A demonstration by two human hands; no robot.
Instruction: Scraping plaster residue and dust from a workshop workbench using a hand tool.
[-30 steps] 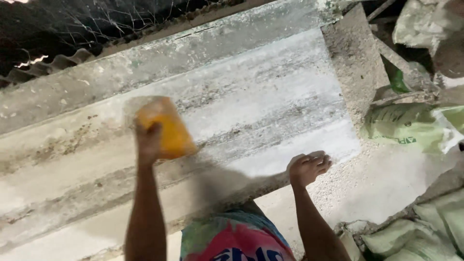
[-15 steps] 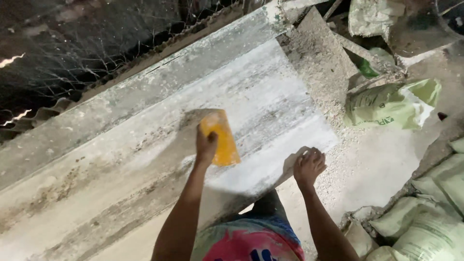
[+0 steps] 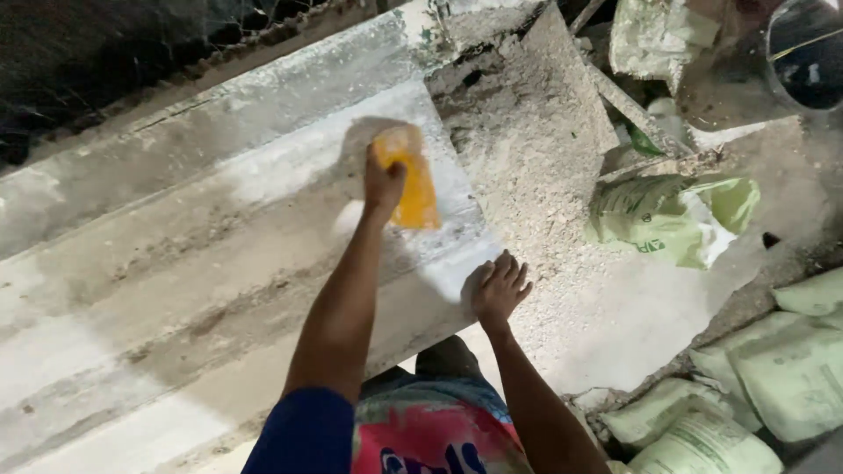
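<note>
Yellow sponge (image 3: pixel 411 180) gripped in left hand (image 3: pixel 384 183), pressed on moulded slab (image 3: pixel 176 263). Right hand (image 3: pixel 499 288) spread flat on slab edge. Beyond fingers reads smooth white; nearer stretch looks rough, likely unfinished.

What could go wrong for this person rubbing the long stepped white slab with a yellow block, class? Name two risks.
1. The left hand works the yellow block near the slab's broken end, beside loose rubble; grit may get dragged over the smoothed surface.
2. The right hand presses bare on the slab's front edge, amid white dust; it might slip or get scraped.
</note>
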